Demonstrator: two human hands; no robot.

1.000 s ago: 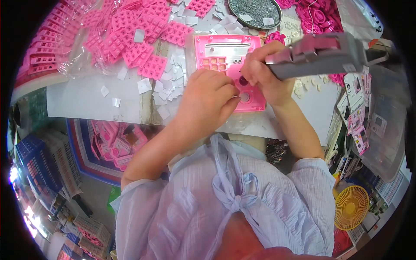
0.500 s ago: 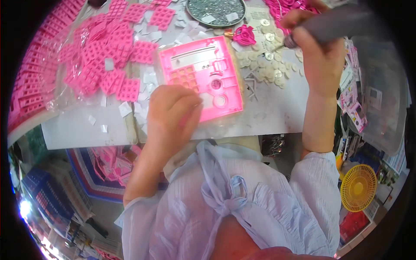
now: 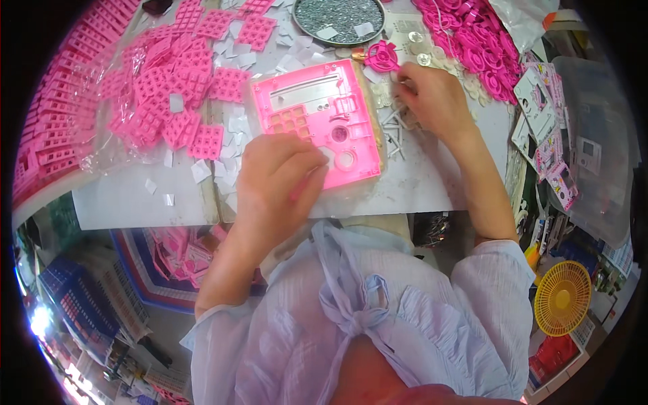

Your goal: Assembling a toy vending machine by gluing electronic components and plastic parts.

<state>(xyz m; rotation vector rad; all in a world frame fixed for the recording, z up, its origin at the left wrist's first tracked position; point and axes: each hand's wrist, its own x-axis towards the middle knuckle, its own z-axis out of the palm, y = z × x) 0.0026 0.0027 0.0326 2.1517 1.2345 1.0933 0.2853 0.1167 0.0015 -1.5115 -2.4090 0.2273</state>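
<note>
A pink plastic panel (image 3: 364,152), moulded with a grid of square openings and round rings, lies on the worktable with its ribbed inner side up. My left hand (image 3: 280,179) is closed over its lower left corner, fingers curled on the edge. To the panel's upper right, my right hand (image 3: 435,101) reaches down with thumb and fingers pinched together; what is between them, if anything, is hidden. Its fingertips are right beside a magenta ring-shaped part (image 3: 383,57). Thin white plastic frames (image 3: 393,138) lie below that hand, and clear round discs (image 3: 424,59) above it.
Pink grid pieces (image 3: 162,81) are heaped at the left, with white paper squares (image 3: 201,171) scattered around. A round tray of small screws (image 3: 337,17) stands at the back. Magenta parts (image 3: 472,44) pile up at the far right; printed cards (image 3: 536,108) lie on the right edge.
The dark handheld power tool in my right hand has gone out of view. That hand has come down and left, beside the magenta ring part. My left hand stays on the panel.
</note>
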